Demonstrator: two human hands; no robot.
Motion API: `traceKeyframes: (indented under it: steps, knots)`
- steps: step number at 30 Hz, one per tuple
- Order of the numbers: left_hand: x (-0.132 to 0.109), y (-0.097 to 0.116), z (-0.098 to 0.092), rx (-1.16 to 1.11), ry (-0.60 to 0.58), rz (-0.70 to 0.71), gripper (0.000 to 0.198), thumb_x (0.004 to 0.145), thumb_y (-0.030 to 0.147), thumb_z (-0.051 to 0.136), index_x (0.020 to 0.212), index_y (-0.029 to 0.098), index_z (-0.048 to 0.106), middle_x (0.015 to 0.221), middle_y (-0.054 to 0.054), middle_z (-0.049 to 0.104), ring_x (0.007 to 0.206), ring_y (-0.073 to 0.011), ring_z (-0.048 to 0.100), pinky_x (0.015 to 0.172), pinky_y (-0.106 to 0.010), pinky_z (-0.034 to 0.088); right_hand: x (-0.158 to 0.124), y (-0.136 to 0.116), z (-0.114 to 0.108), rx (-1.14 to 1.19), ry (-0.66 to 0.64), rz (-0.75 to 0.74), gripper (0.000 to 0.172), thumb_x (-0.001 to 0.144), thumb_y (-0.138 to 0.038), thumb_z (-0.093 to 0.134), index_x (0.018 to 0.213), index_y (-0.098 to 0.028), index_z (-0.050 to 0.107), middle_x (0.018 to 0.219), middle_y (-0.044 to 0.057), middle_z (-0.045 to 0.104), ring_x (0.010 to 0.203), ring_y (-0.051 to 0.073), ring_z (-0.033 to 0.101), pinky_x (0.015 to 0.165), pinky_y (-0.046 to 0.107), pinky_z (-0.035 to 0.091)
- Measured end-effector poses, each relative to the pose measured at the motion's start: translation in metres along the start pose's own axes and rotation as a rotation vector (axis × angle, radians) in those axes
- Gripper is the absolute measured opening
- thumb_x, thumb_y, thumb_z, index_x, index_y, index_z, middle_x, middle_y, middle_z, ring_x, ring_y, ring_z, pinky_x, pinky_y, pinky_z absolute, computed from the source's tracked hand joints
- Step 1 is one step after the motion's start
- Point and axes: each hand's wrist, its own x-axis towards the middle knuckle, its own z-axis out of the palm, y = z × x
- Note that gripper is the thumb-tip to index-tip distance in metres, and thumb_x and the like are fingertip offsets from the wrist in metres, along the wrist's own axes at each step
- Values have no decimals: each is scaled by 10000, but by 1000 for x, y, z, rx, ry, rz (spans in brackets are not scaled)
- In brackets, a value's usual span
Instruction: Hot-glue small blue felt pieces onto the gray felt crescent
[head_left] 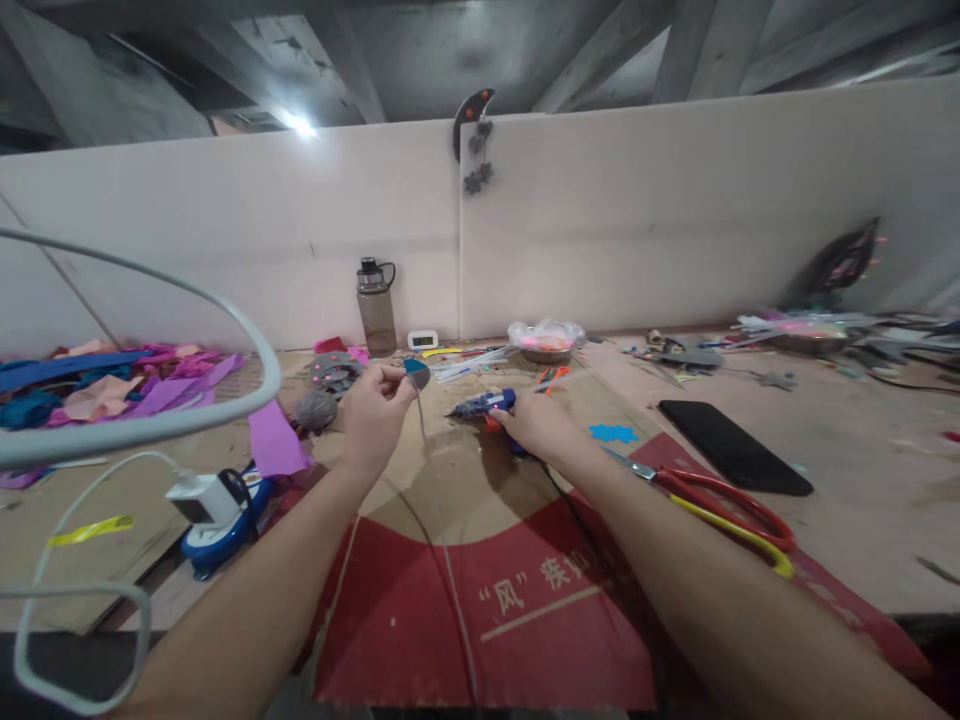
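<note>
Between the thumb and fingers of my left hand [381, 408] is a small rounded felt piece [417, 373], blue and grey, with a grey cord hanging down from it. My right hand [534, 425] is wrapped round a blue hot glue gun [486, 402], its nozzle pointing left toward the felt piece but apart from it. The gun's dark lead runs down under my right forearm. Below both hands lies a red and brown cardboard sheet [405, 620]. A blue felt flower shape [613, 433] rests on it, right of my right hand.
Scissors [720, 505] with red and yellow handles and a black phone [733, 446] lie at right. A power strip [225, 530] with a white plug is at left, near felt scraps [150, 390]. A bottle [376, 310] stands by the wall. A white tube [247, 340] crosses the left foreground.
</note>
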Motion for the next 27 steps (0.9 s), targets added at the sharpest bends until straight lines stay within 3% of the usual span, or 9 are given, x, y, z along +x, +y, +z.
traceKeyframes:
  steps: [3,6,9,11,13,16,19,23,27]
  knots:
    - [-4,6,-1,178,-7,124,105,732,260,581,762,164,611,685,-6,646,645,-140,622,617,-241,456,-12,-10,-7,157,150,-80,305,858,-386,469,683,-157,566,778,144,654,828,259,623,764,372,445]
    - [-8,9,0,267,-11,216,85,741,229,560,769,168,612,709,-5,655,659,-135,618,644,-243,452,-25,-33,-4,726,178,-255,146,828,-319,501,754,-193,497,790,48,612,778,177,591,753,331,449]
    - [-10,8,2,271,-60,241,89,749,218,548,791,172,612,742,-10,668,683,-138,625,656,-244,454,-38,-56,-1,1387,-142,-265,199,790,-340,565,876,-214,437,861,13,600,742,125,598,767,325,476]
    - [-11,8,2,268,-93,238,93,754,214,542,798,172,612,740,-9,668,671,-136,621,639,-240,448,-44,-64,-2,1591,-309,-258,297,749,-347,632,919,-223,423,835,-6,600,650,98,573,754,343,494]
    - [-12,8,2,270,-100,237,90,756,212,543,797,171,613,732,-6,664,663,-133,616,631,-237,442,-47,-66,-5,1648,-393,-229,346,708,-342,681,918,-224,433,753,-37,581,532,65,486,683,333,507]
    - [-13,10,3,214,-116,196,85,756,231,559,782,168,610,717,-7,655,662,-135,617,630,-236,447,-44,-61,-8,1606,-361,-165,281,694,-353,680,803,-201,471,609,-81,464,451,33,316,498,214,414]
    - [-13,9,5,45,-145,80,112,737,275,605,767,167,607,720,-16,659,664,-146,629,639,-249,474,-36,-55,-6,1504,-180,-136,241,707,-373,641,704,-184,490,570,-79,382,465,43,282,424,175,265]
    - [-14,8,9,-223,-213,-72,166,706,301,655,762,161,586,738,-17,656,683,-155,645,686,-293,531,-28,-51,-2,1346,57,-174,172,714,-341,612,703,-183,544,611,-50,449,528,74,363,470,204,287]
    - [-15,9,12,-402,-247,-185,215,677,295,694,751,147,557,722,0,633,693,-143,645,715,-328,566,-25,-47,-3,1211,190,-204,147,730,-325,590,704,-181,575,585,-47,467,528,88,369,510,228,309]
